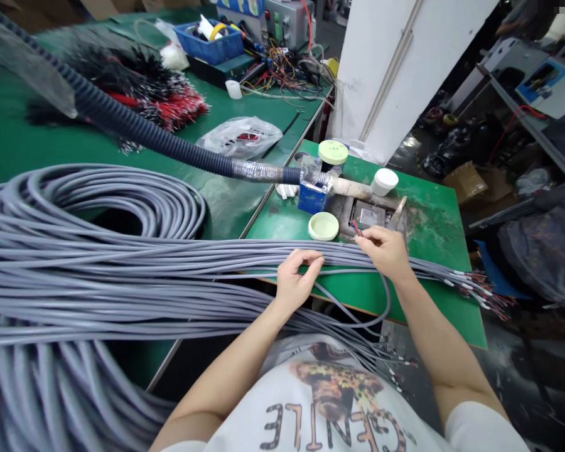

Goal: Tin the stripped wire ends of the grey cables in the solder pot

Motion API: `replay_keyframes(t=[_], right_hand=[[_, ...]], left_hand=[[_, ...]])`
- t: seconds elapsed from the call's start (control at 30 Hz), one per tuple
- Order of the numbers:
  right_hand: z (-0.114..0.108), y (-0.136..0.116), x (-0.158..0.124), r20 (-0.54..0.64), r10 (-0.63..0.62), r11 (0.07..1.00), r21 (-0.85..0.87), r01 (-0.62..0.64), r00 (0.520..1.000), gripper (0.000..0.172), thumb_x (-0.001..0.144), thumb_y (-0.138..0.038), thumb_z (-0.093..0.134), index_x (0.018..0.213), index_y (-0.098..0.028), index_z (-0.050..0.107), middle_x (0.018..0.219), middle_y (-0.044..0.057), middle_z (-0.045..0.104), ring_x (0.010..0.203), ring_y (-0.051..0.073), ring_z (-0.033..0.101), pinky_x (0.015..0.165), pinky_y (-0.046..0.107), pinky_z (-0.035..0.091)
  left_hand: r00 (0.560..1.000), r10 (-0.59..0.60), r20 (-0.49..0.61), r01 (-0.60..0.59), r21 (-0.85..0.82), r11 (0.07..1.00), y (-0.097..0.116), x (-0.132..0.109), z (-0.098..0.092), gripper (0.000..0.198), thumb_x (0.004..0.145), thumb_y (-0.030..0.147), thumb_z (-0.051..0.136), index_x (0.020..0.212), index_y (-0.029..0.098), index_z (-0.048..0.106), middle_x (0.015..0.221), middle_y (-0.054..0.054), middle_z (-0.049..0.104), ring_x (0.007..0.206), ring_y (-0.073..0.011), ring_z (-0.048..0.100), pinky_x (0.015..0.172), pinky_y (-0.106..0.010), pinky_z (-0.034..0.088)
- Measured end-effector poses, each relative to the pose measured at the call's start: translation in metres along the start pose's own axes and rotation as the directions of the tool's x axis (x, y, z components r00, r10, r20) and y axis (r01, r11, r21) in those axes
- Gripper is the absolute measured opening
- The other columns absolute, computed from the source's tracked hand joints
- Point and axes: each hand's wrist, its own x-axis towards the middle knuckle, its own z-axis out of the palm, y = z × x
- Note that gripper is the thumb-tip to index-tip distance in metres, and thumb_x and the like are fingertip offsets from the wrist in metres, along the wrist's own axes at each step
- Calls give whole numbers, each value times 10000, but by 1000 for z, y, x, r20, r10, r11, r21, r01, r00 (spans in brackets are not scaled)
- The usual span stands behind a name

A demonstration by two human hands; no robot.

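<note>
My right hand pinches the end of a grey cable, whose thin red, blue and green wires stick out past the fingertips. Those wire ends are close to the front of a square, dirty metal pot with a dull silvery surface. My left hand is over the bundle of grey cables, thumb and forefinger curled into a pinch. Whatever lies between those fingertips, if anything, is too small to make out. Just beyond the hands sits a shallow pale-green dish.
Large coils of grey cable cover the left side. A black corrugated hose crosses to a blue box by the pot. A white tub and a yellow-green lidded jar stand behind. Stripped cable ends hang over the right edge.
</note>
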Motion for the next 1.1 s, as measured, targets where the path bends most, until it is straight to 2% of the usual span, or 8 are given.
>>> replay_keyframes(t=[0.1,0.2,0.43,0.77,0.93,1.03,1.1], right_hand=[[11,6,33,93,-9,989,-147,23,996,261,756,-287,545,531,-161,585,519,-12,486,526,103,423,516,240,292],[29,10,58,171,12,968,-250,32,985,228,720,-266,533,539,-153,613,508,-6,528,523,108,450,520,238,285],[60,20,82,270,31,906,-414,87,962,201,688,-249,511,611,-156,671,595,25,632,574,134,515,555,245,299],[71,29,87,311,46,842,-523,131,949,207,702,-272,505,618,-167,663,651,41,656,618,150,532,567,249,302],[62,22,86,288,16,865,-484,131,957,212,699,-266,501,621,-170,673,622,31,643,593,144,519,551,251,294],[39,25,83,226,-25,889,-441,125,974,241,716,-285,501,595,-156,665,579,23,612,554,131,491,529,252,285],[19,34,80,159,-7,901,-427,75,987,260,720,-304,506,585,-145,661,540,16,583,524,124,473,515,254,280]], left_hand=[[976,195,93,-213,264,941,-14,4,-12,79,829,231,603,830,187,668,763,-34,676,723,-156,578,715,-307,446],[945,264,191,-318,369,873,-21,5,-12,96,846,221,573,845,192,664,756,-33,689,718,-160,574,698,-313,409],[943,268,198,-327,387,862,-22,4,-11,97,850,217,562,851,195,656,759,-29,687,696,-153,565,670,-305,377],[943,271,194,-327,377,866,-20,5,-13,101,850,208,556,841,200,656,761,-22,692,694,-149,570,665,-304,369],[943,273,190,-327,379,866,-21,5,-13,101,848,209,557,843,201,657,761,-24,693,695,-150,576,666,-304,374],[941,282,187,-334,376,864,-22,5,-13,111,852,214,549,843,201,659,757,-29,697,689,-150,581,659,-304,376],[941,285,185,-335,372,866,-23,5,-13,111,852,217,549,844,200,659,757,-32,699,684,-152,579,655,-306,375]])
